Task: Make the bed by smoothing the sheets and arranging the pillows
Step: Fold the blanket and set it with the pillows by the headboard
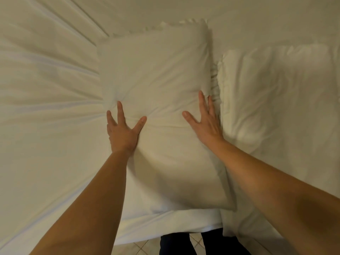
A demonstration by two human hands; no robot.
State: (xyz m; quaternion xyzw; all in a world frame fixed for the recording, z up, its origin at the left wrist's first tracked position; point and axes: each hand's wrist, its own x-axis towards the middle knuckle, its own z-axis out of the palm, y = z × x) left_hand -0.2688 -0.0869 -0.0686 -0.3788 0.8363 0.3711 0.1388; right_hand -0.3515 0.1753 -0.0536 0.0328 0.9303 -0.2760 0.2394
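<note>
White cotton covers the plump rectangular pillow [156, 85] that lies lengthwise on the bed, its near end close to the mattress edge and its frilled far end pointing away from the person. Both hands rest flat on its middle. The left hand [122, 131] is spread wide, fingers splayed, palm pressing down near the pillow's left side, where the fabric gathers into a dimple under the fingertips. The right hand [205, 119] is likewise flat and unclenched, fingers together, laid along the pillow's right edge. Neither hand grips anything; they push or pat.

Just beside it on the right lies a second white pillow with a crumpled cover [276, 100], the two nearly touching along their long sides. Under both spreads the pale fitted sheet [46, 126], which shows long creases fanning out leftward from the spot beneath the left hand. Tiled floor [143, 249] and dark trouser legs [176, 243] show below the mattress edge.

The likely step is plumping and squaring this pillow. The risk, as I judge it, is that downward and sideways pressure drags the sheet along, deepening those radiating creases, or shoves the pillow against its neighbour and knocks that one askew. Pressing unevenly could also leave the filling lumped at one end.
</note>
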